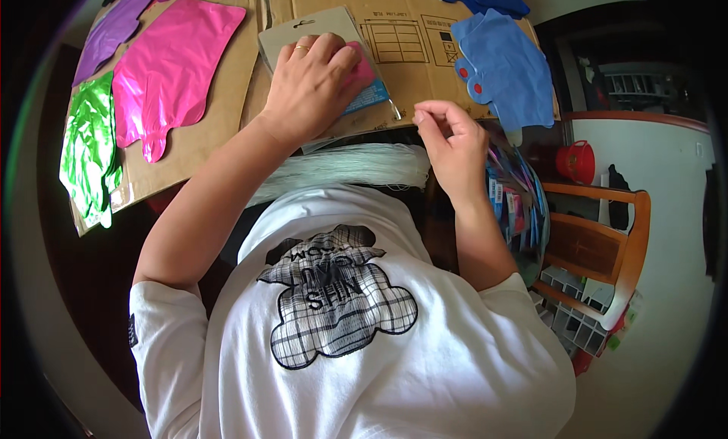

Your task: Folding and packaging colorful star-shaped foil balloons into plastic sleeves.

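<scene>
On the cardboard lies a flat clear package with a grey card top and hang hole, a pink thing inside and a blue band low down. My left hand rests over its middle with bent fingers pressed on it, covering much of the contents. Just right of the package's lower corner, my right hand is raised by the cardboard's near edge. Its thumb and forefinger come together in a pinch; whatever may be between them is too small to make out.
Flat foil pieces in pink, green and purple lie left. Blue flat pieces with red dots lie right. A bundle of whitish strands hangs below the edge. Beyond stand a wooden chair and red bucket.
</scene>
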Motion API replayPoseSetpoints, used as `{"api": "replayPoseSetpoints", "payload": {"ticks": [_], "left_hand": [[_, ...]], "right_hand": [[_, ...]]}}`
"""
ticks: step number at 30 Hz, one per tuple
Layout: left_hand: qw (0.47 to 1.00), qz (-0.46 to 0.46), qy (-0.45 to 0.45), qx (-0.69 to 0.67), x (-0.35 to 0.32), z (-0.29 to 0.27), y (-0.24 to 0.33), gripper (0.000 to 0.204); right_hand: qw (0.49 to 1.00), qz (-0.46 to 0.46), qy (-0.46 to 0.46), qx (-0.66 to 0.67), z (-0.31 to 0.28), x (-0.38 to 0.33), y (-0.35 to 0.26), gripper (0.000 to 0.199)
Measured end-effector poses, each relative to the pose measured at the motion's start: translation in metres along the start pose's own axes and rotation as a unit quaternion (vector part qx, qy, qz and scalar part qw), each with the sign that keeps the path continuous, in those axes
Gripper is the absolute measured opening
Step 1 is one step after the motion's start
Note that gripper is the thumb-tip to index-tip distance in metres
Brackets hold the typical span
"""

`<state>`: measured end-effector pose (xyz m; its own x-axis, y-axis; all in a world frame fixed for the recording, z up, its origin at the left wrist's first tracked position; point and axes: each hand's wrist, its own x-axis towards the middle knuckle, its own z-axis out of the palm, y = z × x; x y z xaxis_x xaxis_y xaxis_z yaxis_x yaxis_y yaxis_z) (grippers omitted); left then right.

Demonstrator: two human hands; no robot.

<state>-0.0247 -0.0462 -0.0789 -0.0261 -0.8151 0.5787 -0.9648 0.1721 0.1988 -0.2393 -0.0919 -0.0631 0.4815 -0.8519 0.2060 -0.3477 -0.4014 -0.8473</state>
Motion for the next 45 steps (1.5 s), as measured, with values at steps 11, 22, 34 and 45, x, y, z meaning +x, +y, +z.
{"api": "replayPoseSetpoints", "payload": {"ticks": [11,22,34,45], "left_hand": [[0.988,0.033,-0.012,-0.150,-0.012,-0.005,0.006,0.011],[0.979,0.006,-0.042,-0.200,-0.016,-0.010,0.009,0.013],[0.976,0.010,-0.043,-0.211,-0.017,-0.010,0.009,0.015],[0.972,0.015,-0.048,-0.228,-0.016,-0.011,0.009,0.017]], "right_hand": [[0.964,-0.195,-0.071,-0.165,-0.001,0.008,0.010,0.018],[0.960,-0.220,-0.090,-0.149,-0.008,0.011,0.015,0.019],[0.909,-0.346,-0.072,-0.219,-0.002,0.016,0.024,0.018],[0.921,-0.303,-0.137,-0.205,-0.013,0.019,0.009,0.018]]}}
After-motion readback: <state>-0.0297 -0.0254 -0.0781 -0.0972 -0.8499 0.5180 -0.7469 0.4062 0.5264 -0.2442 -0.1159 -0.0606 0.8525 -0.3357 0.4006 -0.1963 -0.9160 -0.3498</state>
